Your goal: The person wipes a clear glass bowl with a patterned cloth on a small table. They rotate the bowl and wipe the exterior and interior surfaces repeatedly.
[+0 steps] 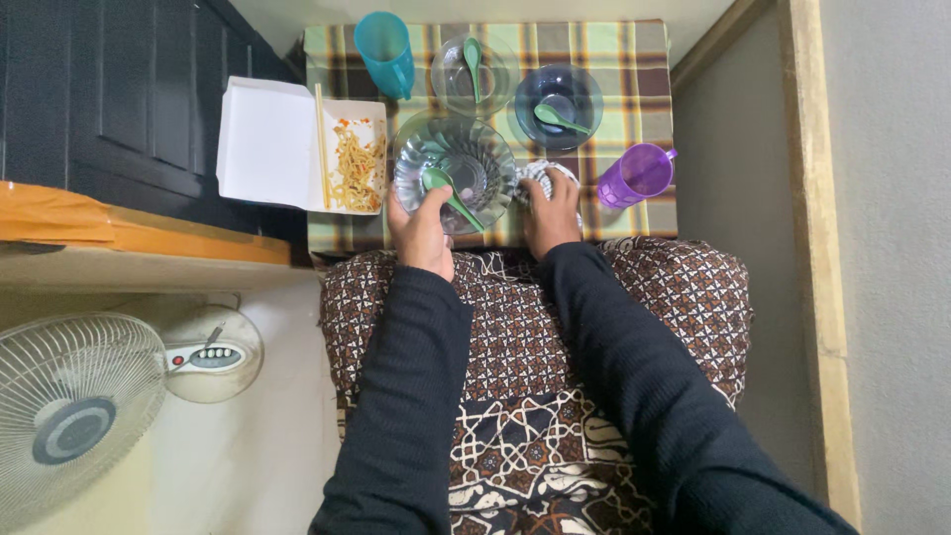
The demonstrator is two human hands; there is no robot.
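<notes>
1. The left hand (421, 230) is curling around the near rim of a large clear glass bowl (458, 170), thumb and fingers closed on its ribbed, scalloped edge.
2. The bowl is sitting on a plaid tablecloth (634, 59) of green, brown and cream squares that is covering the counter, just ahead of the person's lap.
3. A green plastic spoon (448, 191) is lying inside the bowl, its handle slanting toward the near rim.
4. The right hand (551, 208) is pressing down, fingers bent, on a crumpled checked cloth (540, 173) touching the bowl's right side.
5. Beyond the bowl, a smaller clear bowl (466, 71) and a bluish tinted glass bowl (560, 104) are each holding a green spoon.
6. A smooth teal plastic cup (384, 52) is standing at the far left, and a translucent purple mug (636, 174) is standing to the right of the cloth.
7. An open white box (267, 144) is holding yellow noodles (357, 166), with wooden chopsticks (321, 144) lying across it.
8. A round wire-grilled fan (74, 416) is standing on the floor at lower left.
</notes>
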